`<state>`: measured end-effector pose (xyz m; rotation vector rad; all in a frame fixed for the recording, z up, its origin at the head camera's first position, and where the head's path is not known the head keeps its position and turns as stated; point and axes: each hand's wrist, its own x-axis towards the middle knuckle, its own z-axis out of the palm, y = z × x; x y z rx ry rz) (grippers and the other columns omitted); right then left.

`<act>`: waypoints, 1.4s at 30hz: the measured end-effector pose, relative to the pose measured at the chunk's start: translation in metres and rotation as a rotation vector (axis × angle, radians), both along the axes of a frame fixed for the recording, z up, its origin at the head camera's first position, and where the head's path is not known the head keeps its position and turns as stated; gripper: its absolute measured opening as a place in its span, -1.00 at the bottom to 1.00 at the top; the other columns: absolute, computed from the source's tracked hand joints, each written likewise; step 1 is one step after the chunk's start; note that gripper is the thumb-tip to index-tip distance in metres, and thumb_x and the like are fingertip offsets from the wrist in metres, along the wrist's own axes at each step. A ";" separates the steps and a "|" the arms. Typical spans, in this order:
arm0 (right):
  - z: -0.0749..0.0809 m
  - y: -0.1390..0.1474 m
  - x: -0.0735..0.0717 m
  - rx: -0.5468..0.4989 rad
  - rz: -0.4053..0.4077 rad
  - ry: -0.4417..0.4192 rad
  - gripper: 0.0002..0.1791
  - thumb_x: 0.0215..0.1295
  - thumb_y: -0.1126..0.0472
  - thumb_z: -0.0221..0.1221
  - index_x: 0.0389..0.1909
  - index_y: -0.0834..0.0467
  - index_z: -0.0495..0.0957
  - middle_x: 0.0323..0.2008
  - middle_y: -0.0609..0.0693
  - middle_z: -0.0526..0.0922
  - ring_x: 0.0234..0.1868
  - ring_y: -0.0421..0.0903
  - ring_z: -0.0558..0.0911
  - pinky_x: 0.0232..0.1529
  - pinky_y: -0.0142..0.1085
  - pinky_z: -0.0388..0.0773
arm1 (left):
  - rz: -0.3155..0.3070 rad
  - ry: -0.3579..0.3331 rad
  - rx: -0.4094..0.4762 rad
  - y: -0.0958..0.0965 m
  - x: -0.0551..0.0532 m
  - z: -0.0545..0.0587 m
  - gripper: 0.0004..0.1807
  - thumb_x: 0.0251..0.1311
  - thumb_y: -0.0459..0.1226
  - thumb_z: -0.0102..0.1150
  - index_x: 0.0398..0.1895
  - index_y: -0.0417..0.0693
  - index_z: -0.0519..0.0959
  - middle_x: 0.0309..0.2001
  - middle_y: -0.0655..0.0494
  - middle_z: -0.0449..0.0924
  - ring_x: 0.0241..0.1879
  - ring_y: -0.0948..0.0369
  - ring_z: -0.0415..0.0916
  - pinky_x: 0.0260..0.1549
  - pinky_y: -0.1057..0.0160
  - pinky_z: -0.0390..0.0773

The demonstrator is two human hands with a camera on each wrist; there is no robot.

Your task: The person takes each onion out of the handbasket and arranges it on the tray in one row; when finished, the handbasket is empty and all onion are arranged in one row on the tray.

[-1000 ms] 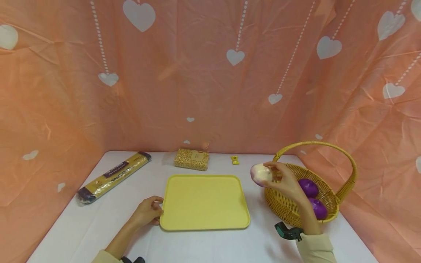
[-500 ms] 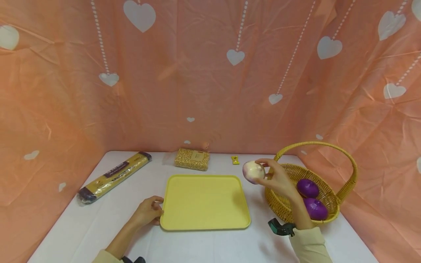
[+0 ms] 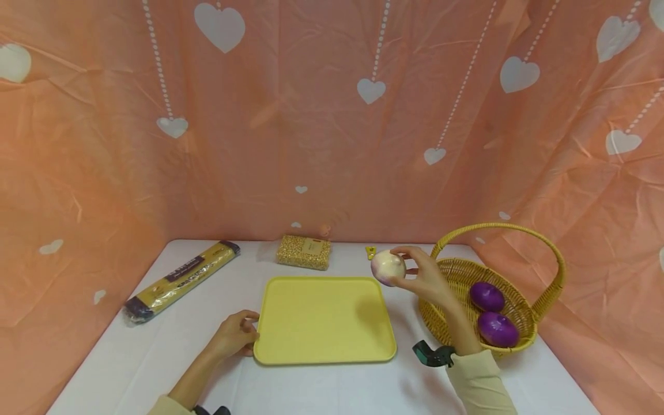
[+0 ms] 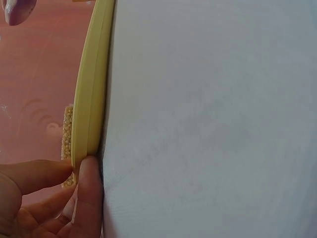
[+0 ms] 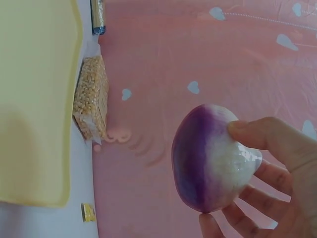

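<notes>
My right hand (image 3: pixel 426 279) grips a glossy purple-and-white bulb-shaped vegetable (image 3: pixel 388 268) between thumb and fingers, held up near the tray's far right corner. In the right wrist view, the vegetable (image 5: pixel 210 158) has a purple end and a pale, pointed end that faces the palm. My left hand (image 3: pixel 231 335) is at the left edge of the yellow tray (image 3: pixel 321 320). Thumb and finger pinch the tray's rim (image 4: pixel 89 99) in the left wrist view. The tray lies flat with nothing on it, and a shadow falls across its right part.
A wicker basket (image 3: pixel 441 328) with a tall handle stands at the right, with two purple vegetables (image 3: pixel 498 328) inside. Behind the tray lie a bag of corn kernels (image 3: pixel 303 252) and a small yellow packet (image 3: pixel 370 252). A long yellow-and-dark package (image 3: pixel 181 282) lies at the left.
My right hand has carried the vegetable left, away from the basket and toward the tray's far right corner. The left hand has stayed at the tray's left edge.
</notes>
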<state>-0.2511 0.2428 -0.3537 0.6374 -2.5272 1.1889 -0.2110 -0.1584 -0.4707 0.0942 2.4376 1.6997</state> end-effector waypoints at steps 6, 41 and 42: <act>-0.002 -0.008 -0.003 -0.011 0.014 0.000 -0.38 -0.10 0.27 0.43 0.05 0.22 0.45 0.01 0.16 0.49 -0.01 0.08 0.45 -0.16 -0.02 0.64 | -0.014 0.007 0.012 -0.001 -0.001 -0.001 -0.50 0.01 -0.57 0.13 0.08 -0.55 0.29 -0.43 -0.07 0.44 -0.63 0.16 0.50 -0.61 0.14 0.68; -0.022 -0.068 -0.025 -0.069 0.106 -0.025 -0.41 -0.11 0.28 0.42 0.04 0.21 0.48 0.01 0.13 0.49 -0.03 0.06 0.47 -0.18 -0.15 0.66 | 0.036 -0.010 -0.016 0.001 0.000 -0.003 -0.53 -0.01 -0.57 0.11 0.06 -0.47 0.35 -0.45 -0.04 0.45 -0.63 0.17 0.50 -0.63 0.17 0.66; -0.023 -0.070 -0.025 -0.069 0.111 -0.025 -0.40 -0.11 0.29 0.41 0.04 0.21 0.48 0.00 0.13 0.49 -0.03 0.06 0.46 -0.18 -0.14 0.66 | 0.036 -0.010 -0.016 0.001 0.000 -0.003 -0.53 -0.01 -0.57 0.10 0.06 -0.47 0.35 -0.45 -0.04 0.45 -0.63 0.17 0.50 -0.62 0.17 0.66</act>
